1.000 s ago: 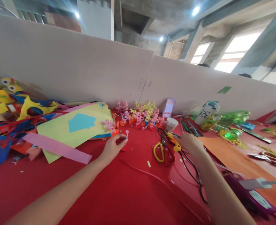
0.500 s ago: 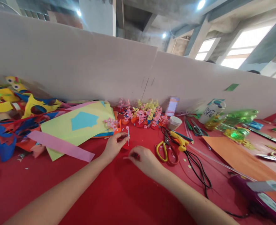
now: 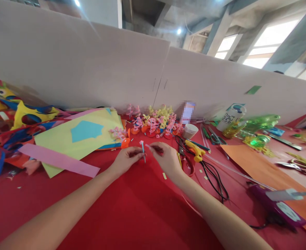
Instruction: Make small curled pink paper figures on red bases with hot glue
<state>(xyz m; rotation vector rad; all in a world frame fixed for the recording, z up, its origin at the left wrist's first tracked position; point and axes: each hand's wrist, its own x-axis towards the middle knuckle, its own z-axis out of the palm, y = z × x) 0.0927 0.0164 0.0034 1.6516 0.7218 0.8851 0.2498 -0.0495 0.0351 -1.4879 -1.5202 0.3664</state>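
Note:
My left hand [image 3: 127, 160] pinches a thin light blue stick [image 3: 143, 152], held nearly upright. A small pink curl of paper [image 3: 142, 142] sits at the stick's top. Just to the right, my right hand [image 3: 168, 159] has thumb and forefinger closed on a narrow pale pink paper strip [image 3: 148, 147], its end close to the stick's top. Behind both hands stands a cluster of small curled paper pieces [image 3: 152, 125] in pink and yellow, with orange and red at their bases.
Scissors [image 3: 186, 165] and a yellow glue gun [image 3: 196, 150] with a black cord lie beside my right hand. Pale green sheets [image 3: 56, 139] and a pink strip [image 3: 61, 161] lie left. Orange paper [image 3: 246, 166] and a purple power strip [image 3: 278, 205] lie right. A white partition [image 3: 90, 69] stands behind.
My right hand has moved up, bringing the pale pink strip from below the stick to beside its top. My left hand still holds the stick. The camera view has shifted slightly.

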